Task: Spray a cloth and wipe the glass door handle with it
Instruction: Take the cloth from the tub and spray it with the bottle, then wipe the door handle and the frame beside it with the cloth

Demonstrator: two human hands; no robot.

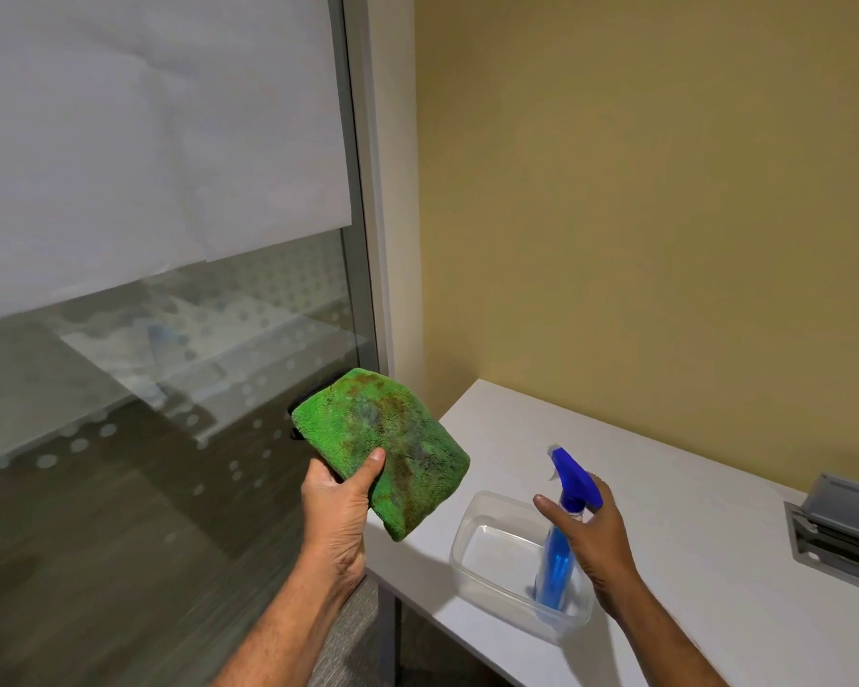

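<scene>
A folded green microfibre cloth with brown stains is pinched at its lower left corner by my left hand, held up in front of the glass door. Only dark bits of the door handle show at the cloth's left edge; the cloth hides the remainder. A blue spray bottle stands upright inside a clear plastic tub. My right hand is just behind the bottle's neck, its thumb spread away to the left and its fingers apart behind the blue spray head.
The tub sits on a white table against a yellow wall. A grey cable box is set into the table at the right. A metal door frame runs between the glass and the wall.
</scene>
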